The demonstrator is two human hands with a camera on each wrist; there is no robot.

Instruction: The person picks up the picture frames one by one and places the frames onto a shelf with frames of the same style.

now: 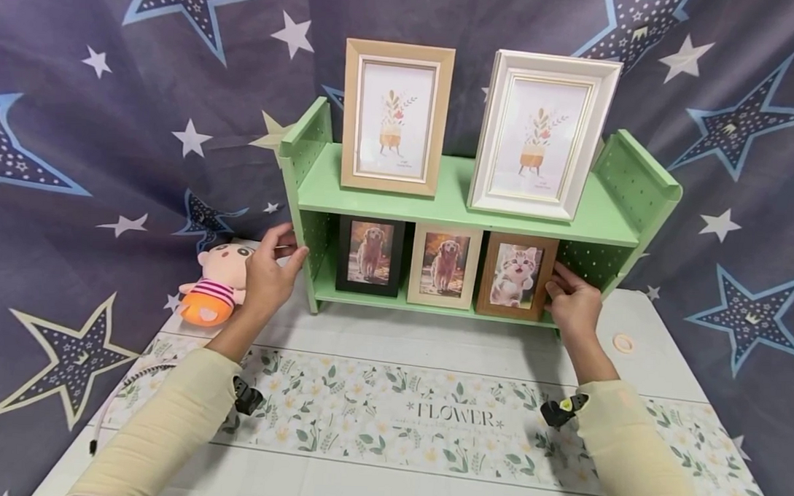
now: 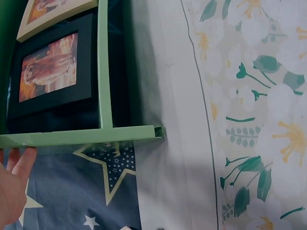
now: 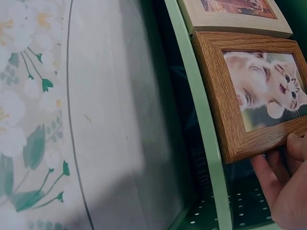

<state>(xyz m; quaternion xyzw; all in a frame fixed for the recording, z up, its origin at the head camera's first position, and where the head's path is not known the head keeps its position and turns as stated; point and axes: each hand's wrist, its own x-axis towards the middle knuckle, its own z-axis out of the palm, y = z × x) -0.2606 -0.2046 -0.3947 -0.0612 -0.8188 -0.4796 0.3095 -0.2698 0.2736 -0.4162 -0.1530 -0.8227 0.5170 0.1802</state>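
My right hand [image 1: 575,307] pinches the right edge of a brown wooden picture frame [image 3: 213,91] with a kitten photo, thumb in front and fingers behind. That frame stands on the lower tier of a green two-tier shelf [image 1: 461,190]. Beside it are a light wood frame [image 1: 414,267] and a black frame [image 1: 340,260], each with a dog photo. My left hand [image 1: 271,273] rests its fingertips [image 2: 26,160] against the outside of the shelf's left side panel, holding nothing.
On the upper tier stand a tan frame [image 1: 352,115] and a white frame [image 1: 489,131]. A plush doll [image 1: 212,289] sits left of the shelf. A small ring [image 1: 623,343] lies at right, a cable [image 1: 105,406] at left. A starry curtain [image 1: 180,65] hangs behind.
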